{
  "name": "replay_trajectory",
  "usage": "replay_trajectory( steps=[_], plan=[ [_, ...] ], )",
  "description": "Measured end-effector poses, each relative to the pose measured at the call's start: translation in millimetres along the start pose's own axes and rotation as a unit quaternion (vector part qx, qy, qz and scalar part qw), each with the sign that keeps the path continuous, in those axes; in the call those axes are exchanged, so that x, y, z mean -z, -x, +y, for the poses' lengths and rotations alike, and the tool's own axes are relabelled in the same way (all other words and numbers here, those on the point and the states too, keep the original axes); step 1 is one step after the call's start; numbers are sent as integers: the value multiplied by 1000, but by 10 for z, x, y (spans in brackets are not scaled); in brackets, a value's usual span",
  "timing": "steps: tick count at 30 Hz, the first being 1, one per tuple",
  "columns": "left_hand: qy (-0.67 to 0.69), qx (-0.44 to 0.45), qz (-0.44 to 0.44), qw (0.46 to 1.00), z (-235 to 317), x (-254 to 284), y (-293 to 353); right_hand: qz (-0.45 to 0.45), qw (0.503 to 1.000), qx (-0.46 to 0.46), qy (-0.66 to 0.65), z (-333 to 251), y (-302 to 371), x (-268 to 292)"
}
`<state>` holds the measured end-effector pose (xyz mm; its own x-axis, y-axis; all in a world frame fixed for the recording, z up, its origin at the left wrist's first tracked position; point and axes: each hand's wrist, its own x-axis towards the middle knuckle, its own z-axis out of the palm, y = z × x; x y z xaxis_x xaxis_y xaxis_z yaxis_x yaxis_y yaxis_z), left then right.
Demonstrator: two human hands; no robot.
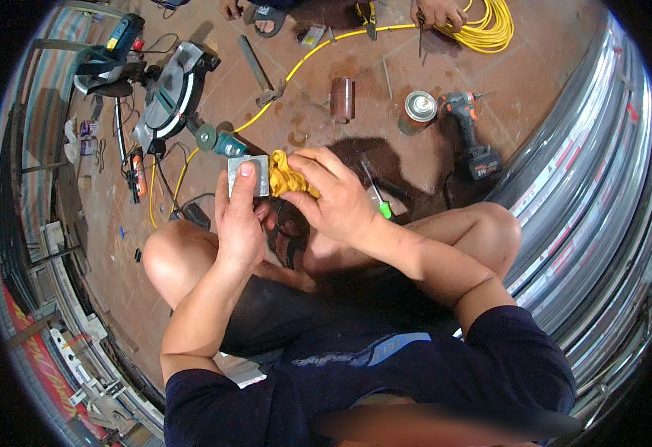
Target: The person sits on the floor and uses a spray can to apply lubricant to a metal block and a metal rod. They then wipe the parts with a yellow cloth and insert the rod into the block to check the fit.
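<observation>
My left hand (239, 227) grips a square grey metal piece (260, 183), the thumb lying flat on its face. Just to the right, my right hand (335, 195) pinches a crumpled yellow cloth (284, 177) close against the metal's right edge. Whether cloth and metal touch is hard to make out. Both hands are held in front of my crossed legs, above the tiled floor. Fingers behind the metal piece are partly hidden.
Ahead lie an angle grinder (220, 141), a mitre saw (171, 100), a brown cylinder (342, 100), a spray can (419, 109) and a cordless drill (466, 130). A green-handled screwdriver (383, 208) rests nearer. Plastic-wrapped metal profiles (587, 171) line the right. Another person's hand (439, 13) is beside coiled yellow cable (490, 31).
</observation>
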<state>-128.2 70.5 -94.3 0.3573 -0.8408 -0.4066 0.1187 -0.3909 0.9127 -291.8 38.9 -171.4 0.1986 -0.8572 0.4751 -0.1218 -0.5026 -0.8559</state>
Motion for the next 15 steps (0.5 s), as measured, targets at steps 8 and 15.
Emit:
replay_trajectory(
  steps=[8, 15],
  plan=[
    [-48, 3, -17, 999, -212, 66, 31, -63, 995, -44, -65, 218, 85, 19],
    [-170, -144, -91, 971, -300, 155, 16, -162, 773, -421, -446, 261, 27, 53]
  ],
)
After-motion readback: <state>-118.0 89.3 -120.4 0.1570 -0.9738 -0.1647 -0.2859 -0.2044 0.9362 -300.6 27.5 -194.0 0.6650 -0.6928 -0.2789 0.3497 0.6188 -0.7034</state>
